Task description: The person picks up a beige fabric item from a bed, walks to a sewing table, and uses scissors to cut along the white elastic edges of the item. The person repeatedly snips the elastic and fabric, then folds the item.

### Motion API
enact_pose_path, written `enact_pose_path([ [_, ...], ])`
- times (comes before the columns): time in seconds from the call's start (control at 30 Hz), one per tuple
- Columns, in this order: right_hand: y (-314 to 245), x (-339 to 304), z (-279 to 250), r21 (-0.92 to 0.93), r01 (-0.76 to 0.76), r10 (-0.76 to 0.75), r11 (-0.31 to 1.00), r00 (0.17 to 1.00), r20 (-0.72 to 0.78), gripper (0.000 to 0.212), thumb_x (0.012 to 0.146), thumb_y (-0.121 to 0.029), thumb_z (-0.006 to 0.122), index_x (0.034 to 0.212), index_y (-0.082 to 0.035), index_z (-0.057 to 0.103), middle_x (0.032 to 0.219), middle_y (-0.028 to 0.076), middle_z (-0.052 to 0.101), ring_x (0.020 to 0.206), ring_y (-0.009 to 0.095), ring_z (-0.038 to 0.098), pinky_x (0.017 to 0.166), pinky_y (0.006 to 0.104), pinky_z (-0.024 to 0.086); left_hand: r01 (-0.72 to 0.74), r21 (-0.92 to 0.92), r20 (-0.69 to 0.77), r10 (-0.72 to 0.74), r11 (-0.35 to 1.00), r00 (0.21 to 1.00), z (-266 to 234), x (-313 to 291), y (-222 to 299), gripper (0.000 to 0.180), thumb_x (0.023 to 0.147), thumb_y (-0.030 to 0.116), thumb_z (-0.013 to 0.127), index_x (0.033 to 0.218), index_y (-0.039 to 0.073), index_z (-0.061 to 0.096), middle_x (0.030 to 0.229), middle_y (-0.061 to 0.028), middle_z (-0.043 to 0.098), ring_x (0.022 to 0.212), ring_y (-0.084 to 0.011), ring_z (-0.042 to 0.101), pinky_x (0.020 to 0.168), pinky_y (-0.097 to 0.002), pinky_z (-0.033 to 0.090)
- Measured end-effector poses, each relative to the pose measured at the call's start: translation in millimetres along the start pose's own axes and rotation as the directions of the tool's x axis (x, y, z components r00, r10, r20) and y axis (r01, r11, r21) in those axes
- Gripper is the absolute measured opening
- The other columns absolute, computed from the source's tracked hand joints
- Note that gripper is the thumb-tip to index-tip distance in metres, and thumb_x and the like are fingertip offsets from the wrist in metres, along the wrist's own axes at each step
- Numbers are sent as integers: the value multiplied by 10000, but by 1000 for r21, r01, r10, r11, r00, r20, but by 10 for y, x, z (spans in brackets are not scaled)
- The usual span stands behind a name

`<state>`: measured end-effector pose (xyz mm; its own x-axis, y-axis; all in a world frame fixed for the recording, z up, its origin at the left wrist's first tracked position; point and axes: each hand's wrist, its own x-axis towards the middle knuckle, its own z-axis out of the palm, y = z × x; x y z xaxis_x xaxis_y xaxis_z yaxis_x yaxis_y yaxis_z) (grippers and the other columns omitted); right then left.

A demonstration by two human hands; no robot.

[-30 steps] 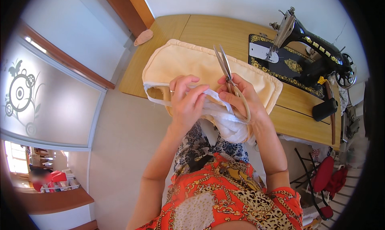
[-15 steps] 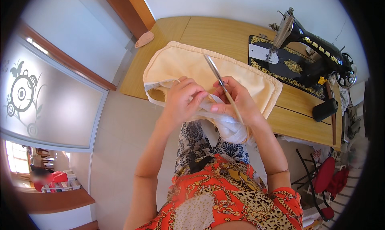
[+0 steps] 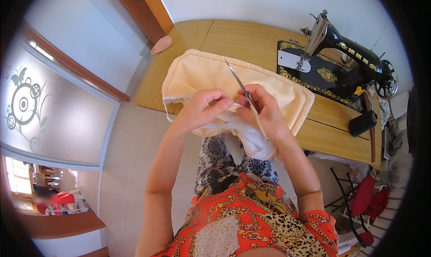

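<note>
A cream fabric piece with a piped edge (image 3: 269,84) lies over the near side of the table, its white lining (image 3: 253,138) gathered and hanging toward my lap. My left hand (image 3: 201,110) is closed, thumb and forefinger pinching a thin white edge of the cloth. Close beside it, my right hand (image 3: 265,108) is wrapped round what look like scissors (image 3: 236,76), with a slim metal blade pointing up and away and a tan handle running down along the palm. The right fingertips also meet the white cloth. Folds hide the exact grip.
A black sewing machine (image 3: 354,55) with gold ornament stands at the table's right. Near it lies a black thread spool (image 3: 362,123). A small pink cloth item (image 3: 161,45) rests at the far left table corner (image 3: 179,32). A red-seated folding chair (image 3: 362,195) stands lower right.
My left hand has turned and now pinches the white edge with thumb and forefinger nearer the right hand. The scissors have tilted slightly left. The cream fabric has shifted a little.
</note>
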<state>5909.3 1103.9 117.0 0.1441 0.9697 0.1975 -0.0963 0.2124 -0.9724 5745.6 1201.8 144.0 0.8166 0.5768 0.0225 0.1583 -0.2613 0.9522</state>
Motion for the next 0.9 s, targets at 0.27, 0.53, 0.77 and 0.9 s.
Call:
enact_pose_path([
  [0.27, -35, 39, -68, 54, -112, 113, 992, 994, -2, 236, 793, 5, 593, 1007, -52, 511, 752, -44, 486, 671, 3, 425, 580, 155, 350, 13, -77, 79, -6, 997, 997, -30, 16, -14, 253, 770, 172, 683, 927, 9, 571, 817, 13, 565, 766, -52, 511, 673, -215, 433],
  [0.53, -57, 35, -78, 89, -95, 94, 991, 995, 16, 227, 797, 7, 591, 1005, -43, 514, 764, -29, 518, 683, 20, 465, 595, 165, 372, 107, -209, 45, -100, 972, 994, 27, 44, -108, 177, 798, 168, 641, 892, 28, 585, 779, 37, 542, 702, -32, 468, 607, -192, 392],
  [0.77, -49, 38, -76, 97, -99, 97, 990, 995, 23, 243, 796, 27, 579, 1018, -43, 512, 785, -18, 537, 723, 27, 501, 637, 168, 405, 34, -199, -33, -41, 979, 999, 61, 38, -104, 155, 864, 181, 557, 836, 31, 586, 730, 68, 503, 670, -9, 414, 581, -173, 342],
  [0.9, -42, 32, -83, 116, -110, 105, 987, 993, 44, 242, 797, 27, 577, 1020, -41, 513, 795, -17, 537, 725, 27, 501, 636, 168, 405, 44, -181, -14, -47, 982, 999, 45, 22, -119, 166, 871, 191, 552, 843, 31, 586, 729, 69, 499, 673, -11, 412, 586, -174, 341],
])
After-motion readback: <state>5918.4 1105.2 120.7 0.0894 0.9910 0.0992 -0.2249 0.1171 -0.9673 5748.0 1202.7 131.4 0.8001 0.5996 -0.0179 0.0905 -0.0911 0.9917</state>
